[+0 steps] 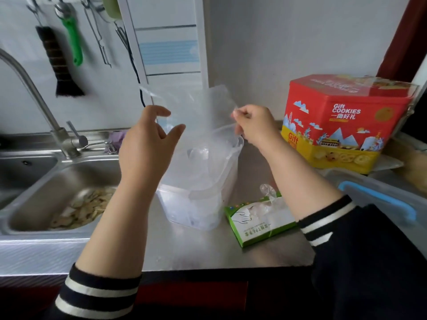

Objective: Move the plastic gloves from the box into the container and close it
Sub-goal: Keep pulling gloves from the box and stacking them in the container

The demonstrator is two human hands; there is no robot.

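Soft, even daylight fills my view, bright on the far white wall (265,42) and dimmer toward the near edge, where my dark sleeves lose detail. No hard shadows fall; only a faint one sits under the clear container (198,204) on the steel counter (208,245), which carries a dull sheen. The hanging brush (59,63) and green-handled tool (74,40) at far left are smeared by motion blur. The clear glove (196,107) I hold up is hazy. The wide lens bends the faucet (34,93) and stretches the corners.
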